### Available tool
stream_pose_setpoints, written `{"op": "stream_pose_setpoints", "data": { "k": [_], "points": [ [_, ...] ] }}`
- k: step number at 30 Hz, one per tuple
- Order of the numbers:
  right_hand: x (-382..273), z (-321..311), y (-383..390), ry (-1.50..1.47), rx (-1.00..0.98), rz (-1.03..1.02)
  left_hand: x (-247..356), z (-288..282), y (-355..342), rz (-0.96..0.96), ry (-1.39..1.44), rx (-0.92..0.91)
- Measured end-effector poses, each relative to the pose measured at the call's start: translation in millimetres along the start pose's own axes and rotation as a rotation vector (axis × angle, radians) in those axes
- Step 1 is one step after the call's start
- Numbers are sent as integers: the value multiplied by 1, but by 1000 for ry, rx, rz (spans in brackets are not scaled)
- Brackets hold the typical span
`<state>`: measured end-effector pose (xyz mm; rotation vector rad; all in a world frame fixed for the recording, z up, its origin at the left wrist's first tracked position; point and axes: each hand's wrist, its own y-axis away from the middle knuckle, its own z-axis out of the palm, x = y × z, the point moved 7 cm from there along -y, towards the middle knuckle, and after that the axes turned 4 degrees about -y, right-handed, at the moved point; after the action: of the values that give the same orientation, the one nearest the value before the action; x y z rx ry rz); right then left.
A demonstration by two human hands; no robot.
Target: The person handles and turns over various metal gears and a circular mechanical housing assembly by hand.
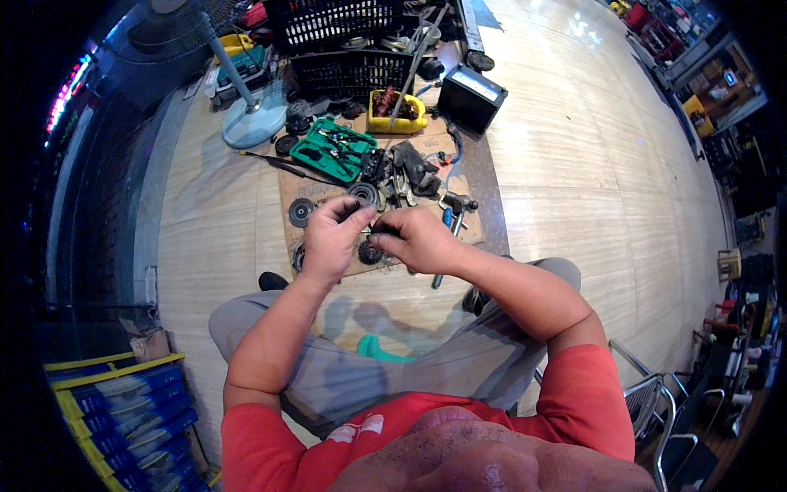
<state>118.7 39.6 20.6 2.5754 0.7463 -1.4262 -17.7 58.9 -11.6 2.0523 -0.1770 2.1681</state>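
My left hand and my right hand meet over a sheet of cardboard, fingers pinched close together. Whatever small piece they hold between the fingertips is too small and covered to name. Just beyond the left fingers shows a round ringed metal part; I cannot tell whether it is touched. Below the fingertips lies a dark toothed gear. A round grooved disc rests left of my left hand. To the right of my right hand are a hammer and a blue-handled tool.
Past my hands lie an open green tool case, dark gloves and a yellow container. A black battery stands at the right, a fan base at the left. Black crates stand behind. A green object sits between my legs.
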Motion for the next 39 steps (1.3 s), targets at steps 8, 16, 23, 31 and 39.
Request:
{"op": "stream_pose_setpoints", "data": {
  "k": [8,16,23,31,39],
  "points": [
    [7,-5,-2,-150,-82,121,4,11,-2,-2,162,-205],
    [-4,-3,1,189,9,-84,6,3,4,21,-48,-29],
    [-7,1,2,206,33,-123,0,0,2,-5,-84,56],
    [-3,2,1,90,55,-124,-4,-2,2,-31,-64,48],
    [5,-8,-3,-49,-12,49,3,14,-1,-4,219,-182]
  ]
}}
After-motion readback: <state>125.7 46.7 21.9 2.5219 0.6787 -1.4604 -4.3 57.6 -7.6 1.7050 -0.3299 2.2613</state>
